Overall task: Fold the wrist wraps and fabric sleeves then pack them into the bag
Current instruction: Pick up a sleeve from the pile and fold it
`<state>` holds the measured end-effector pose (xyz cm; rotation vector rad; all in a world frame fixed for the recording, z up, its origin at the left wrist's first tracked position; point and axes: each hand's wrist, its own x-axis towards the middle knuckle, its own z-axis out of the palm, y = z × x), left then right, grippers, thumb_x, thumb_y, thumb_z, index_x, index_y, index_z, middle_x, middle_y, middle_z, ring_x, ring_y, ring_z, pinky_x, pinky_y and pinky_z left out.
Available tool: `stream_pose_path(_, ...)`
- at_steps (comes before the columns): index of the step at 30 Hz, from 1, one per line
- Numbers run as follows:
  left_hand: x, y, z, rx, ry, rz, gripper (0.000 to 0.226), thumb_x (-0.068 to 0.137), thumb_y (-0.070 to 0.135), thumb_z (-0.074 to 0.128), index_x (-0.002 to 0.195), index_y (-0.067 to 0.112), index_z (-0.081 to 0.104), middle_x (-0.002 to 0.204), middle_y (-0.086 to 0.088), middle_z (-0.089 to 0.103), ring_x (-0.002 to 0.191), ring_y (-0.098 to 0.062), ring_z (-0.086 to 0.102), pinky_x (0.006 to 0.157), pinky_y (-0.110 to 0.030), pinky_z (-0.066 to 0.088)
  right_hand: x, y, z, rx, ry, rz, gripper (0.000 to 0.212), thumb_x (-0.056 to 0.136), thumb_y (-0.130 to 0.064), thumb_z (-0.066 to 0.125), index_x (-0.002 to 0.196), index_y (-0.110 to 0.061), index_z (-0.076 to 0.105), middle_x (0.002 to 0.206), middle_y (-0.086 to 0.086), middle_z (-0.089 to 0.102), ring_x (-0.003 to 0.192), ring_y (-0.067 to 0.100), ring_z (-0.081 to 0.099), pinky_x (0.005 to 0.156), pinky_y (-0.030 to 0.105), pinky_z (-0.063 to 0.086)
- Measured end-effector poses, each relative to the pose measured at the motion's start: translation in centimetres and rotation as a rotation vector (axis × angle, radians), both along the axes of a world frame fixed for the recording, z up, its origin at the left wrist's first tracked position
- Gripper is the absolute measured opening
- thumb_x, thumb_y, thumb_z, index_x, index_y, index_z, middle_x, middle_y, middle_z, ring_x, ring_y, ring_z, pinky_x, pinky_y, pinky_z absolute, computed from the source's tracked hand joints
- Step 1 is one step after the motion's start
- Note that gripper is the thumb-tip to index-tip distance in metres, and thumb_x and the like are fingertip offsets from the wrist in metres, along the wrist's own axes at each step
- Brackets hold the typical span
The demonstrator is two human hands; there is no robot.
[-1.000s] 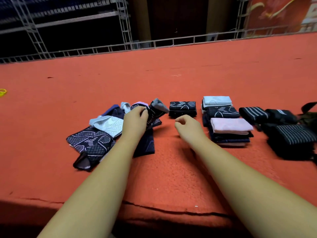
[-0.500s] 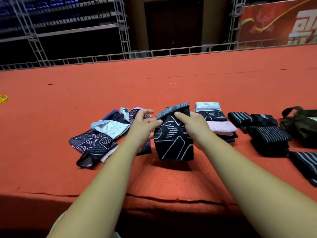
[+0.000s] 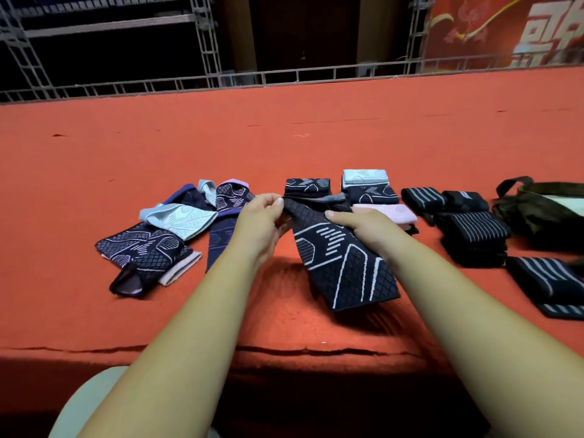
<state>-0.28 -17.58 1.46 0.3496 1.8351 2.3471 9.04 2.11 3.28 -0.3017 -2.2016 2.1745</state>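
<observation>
A black fabric sleeve (image 3: 344,263) with white line patterns hangs tilted above the red carpet. My left hand (image 3: 262,221) pinches its grey top cuff at the left, and my right hand (image 3: 357,226) grips the cuff at the right. To the left lies a loose pile of unfolded sleeves (image 3: 164,238), dark patterned, pale blue and purple. Behind my hands sit folded sleeves (image 3: 368,186) in small stacks, one pink (image 3: 395,213). Folded black striped wrist wraps (image 3: 474,235) lie to the right. The dark green bag (image 3: 543,216) stands at the right edge.
The red carpeted platform (image 3: 284,137) stretches far back to a metal truss railing (image 3: 284,77). Its front edge (image 3: 284,352) runs just below my forearms. Another striped wrap (image 3: 550,282) lies near the right edge.
My left hand lifted the black patterned sleeve from the pile, my right hand joined it at the cuff, and the sleeve now hangs stretched and tilted to the right.
</observation>
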Motion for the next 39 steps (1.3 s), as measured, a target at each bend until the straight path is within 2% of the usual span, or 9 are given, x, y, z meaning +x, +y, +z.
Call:
stream_pose_path(3, -0.3, -0.2, 0.0, 0.175, -0.104, -0.132, 0.023, 0.111, 0.003, 0.043, 0.099, 0.012, 0.060, 0.078, -0.003, 0.070, 0.072, -0.014, 0.063, 0.071, -0.032, 0.059, -0.3, 0.4, -1.5, -0.041, -0.120, 0.061, 0.039, 0.090, -0.036, 0.082, 0.109, -0.003, 0.081, 0.103, 0.020, 0.080, 0.085, 0.033, 0.077, 0.086, 0.045, 0.064)
stream_pose_path(7, -1.0, 0.0, -1.2, 0.221, -0.085, -0.111, 0.021, 0.111, 0.004, 0.044, 0.122, 0.011, 0.061, 0.091, -0.006, 0.076, 0.082, -0.016, 0.069, 0.077, -0.031, 0.061, -1.1, -0.1, -3.0, -0.047, -0.135, 0.030, 0.046, 0.094, -0.050, 0.076, 0.107, -0.006, 0.082, 0.102, 0.018, 0.081, 0.085, 0.032, 0.079, 0.082, 0.038, 0.064)
stream_pose_path(11, -2.0, 0.2, -2.6, 0.243, -0.051, -0.120, 0.026, 0.111, 0.011, 0.048, 0.133, 0.014, 0.061, 0.102, -0.007, 0.075, 0.090, -0.017, 0.070, 0.088, -0.037, 0.057, -3.1, 0.1, -4.6, 0.140, -0.081, -0.030, 0.053, 0.091, -0.072, 0.065, 0.104, -0.025, 0.085, 0.099, -0.003, 0.083, 0.099, 0.022, 0.079, 0.103, 0.040, 0.056)
stream_pose_path(17, -3.6, 0.7, -4.9, 0.359, -0.129, -0.168, 0.037, 0.105, 0.010, 0.056, 0.142, 0.014, 0.055, 0.127, -0.009, 0.069, 0.113, -0.023, 0.067, 0.114, -0.047, 0.046, -5.0, 0.1, -6.3, 0.140, 0.061, -0.096, 0.032, 0.105, -0.041, 0.064, 0.104, -0.013, 0.079, 0.093, 0.000, 0.083, 0.081, 0.008, 0.076, 0.070, 0.019, 0.054)
stream_pose_path(21, -4.9, 0.6, -5.9, 0.282, -0.156, -0.207, 0.026, 0.109, 0.010, 0.052, 0.133, 0.007, 0.061, 0.125, -0.017, 0.069, 0.117, -0.029, 0.065, 0.116, -0.051, 0.047, -5.6, -0.1, -7.4, 0.259, 0.086, -0.094, 0.039, 0.105, -0.046, 0.060, 0.096, -0.012, 0.076, 0.090, -0.004, 0.082, 0.076, 0.004, 0.072, 0.066, 0.018, 0.051)
stream_pose_path(27, -4.8, 0.6, -5.8, 0.307, -0.226, -0.156, 0.030, 0.112, 0.032, 0.052, 0.122, 0.008, 0.065, 0.133, -0.026, 0.064, 0.127, -0.040, 0.062, 0.116, -0.059, 0.044, -5.5, -0.3, -7.0, 0.243, 0.084, -0.088, 0.047, 0.106, -0.056, 0.052, 0.104, -0.015, 0.075, 0.096, -0.004, 0.082, 0.099, 0.020, 0.077, 0.092, 0.035, 0.055)
stream_pose_path(31, -3.6, 0.5, -4.3, 0.332, -0.296, -0.097, 0.045, 0.106, 0.045, 0.056, 0.069, 0.020, 0.050, 0.087, -0.007, 0.062, 0.085, -0.025, 0.065, 0.097, -0.046, 0.056, -5.0, -0.9, -7.1, 0.230, 0.138, -0.059, 0.030, 0.105, -0.043, 0.061, 0.103, -0.020, 0.079, 0.096, -0.002, 0.082, 0.088, 0.013, 0.076, 0.086, 0.032, 0.056)
stream_pose_path(36, -4.2, 0.5, -6.1, -0.589, 0.409, 0.390, 0.032, 0.101, 0.044, 0.062, 0.082, 0.017, 0.060, 0.089, 0.005, 0.060, 0.083, -0.010, 0.057, 0.084, -0.038, 0.046, -5.3, -0.6, -7.4, 0.363, 0.208, -0.213, 0.017, 0.102, -0.039, 0.066, 0.097, -0.025, 0.076, 0.077, -0.011, 0.075, 0.070, 0.000, 0.066, 0.067, 0.022, 0.047)
stream_pose_path(39, -3.6, 0.7, -5.8, -0.622, 0.785, 0.410, 0.007, 0.098, 0.027, 0.067, 0.101, 0.021, 0.065, 0.105, 0.009, 0.061, 0.105, -0.013, 0.059, 0.096, -0.039, 0.050, -5.7, -0.8, -7.9, 0.463, 0.243, -0.232, 0.015, 0.102, -0.038, 0.065, 0.099, -0.027, 0.075, 0.076, -0.009, 0.073, 0.072, 0.004, 0.065, 0.071, 0.027, 0.048)
